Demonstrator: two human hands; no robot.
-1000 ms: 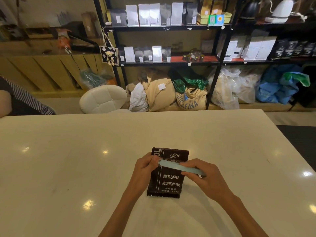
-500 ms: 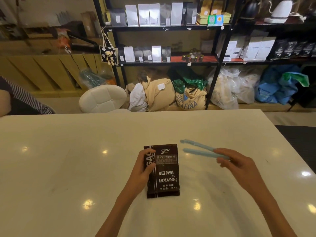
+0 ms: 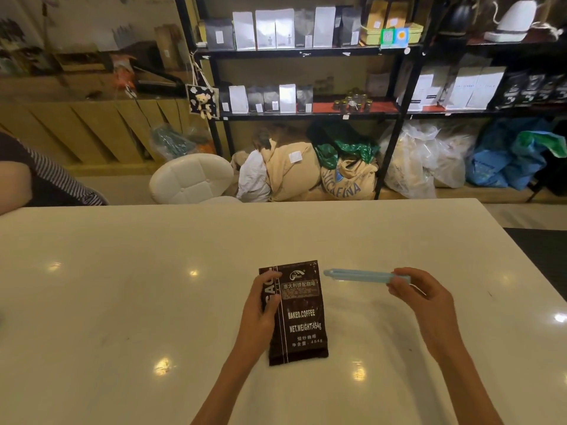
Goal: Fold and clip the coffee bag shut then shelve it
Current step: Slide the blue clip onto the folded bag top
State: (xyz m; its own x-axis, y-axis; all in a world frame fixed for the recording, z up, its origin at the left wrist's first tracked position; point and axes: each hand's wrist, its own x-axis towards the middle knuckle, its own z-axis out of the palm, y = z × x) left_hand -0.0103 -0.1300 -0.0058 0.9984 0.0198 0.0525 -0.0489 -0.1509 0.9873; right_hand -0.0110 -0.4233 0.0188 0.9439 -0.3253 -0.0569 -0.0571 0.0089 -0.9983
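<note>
A dark brown coffee bag (image 3: 302, 320) printed "BAKED.COFFEE" lies flat on the white table (image 3: 122, 302), its top end pointing away from me. My left hand (image 3: 260, 305) grips the bag's left edge. My right hand (image 3: 420, 297) holds one end of a long light-blue bag clip (image 3: 359, 276), which hangs level just right of the bag's top and apart from it. The clip's two arms lie together. Black shelves (image 3: 306, 113) with rows of coffee bags stand beyond the table.
A white padded stool (image 3: 191, 177) and burlap sacks (image 3: 306, 173) sit on the floor between table and shelves. A person in a striped sleeve (image 3: 46, 176) is at the far left. Plastic bags (image 3: 429, 161) fill the floor under the right shelves.
The clip came off the bag's folded top and moved right with my right hand. The bag's top now lies unfolded and flat. The clip's arms, spread half a second ago, have come together.
</note>
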